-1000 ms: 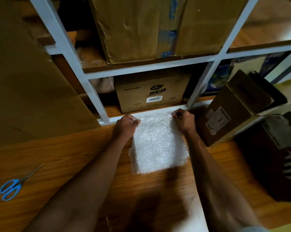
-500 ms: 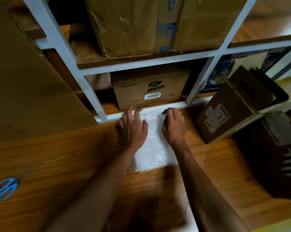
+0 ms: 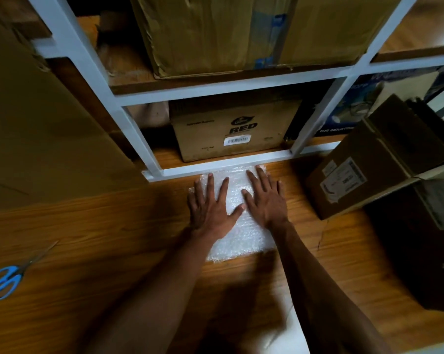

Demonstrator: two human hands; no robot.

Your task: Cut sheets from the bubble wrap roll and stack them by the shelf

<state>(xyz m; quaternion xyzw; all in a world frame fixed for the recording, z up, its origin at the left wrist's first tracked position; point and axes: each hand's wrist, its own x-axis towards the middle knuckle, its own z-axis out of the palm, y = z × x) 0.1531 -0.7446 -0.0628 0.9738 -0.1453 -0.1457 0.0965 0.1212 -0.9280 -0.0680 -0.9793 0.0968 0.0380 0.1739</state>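
Cardboard boxes [image 3: 231, 131] (one labelled RED)

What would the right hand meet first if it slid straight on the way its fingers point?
Probably the shelf's white bottom rail: the right hand lies flat on the bubble wrap sheets, fingers aimed at that rail, with the RED box behind it.

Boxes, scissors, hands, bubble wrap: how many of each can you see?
Cardboard boxes with a clear outline: 3, namely the big box on the upper shelf, the RED box and the tilted box
Scissors: 1
Bubble wrap stack: 1
Hands: 2, the left hand and the right hand
Total: 7
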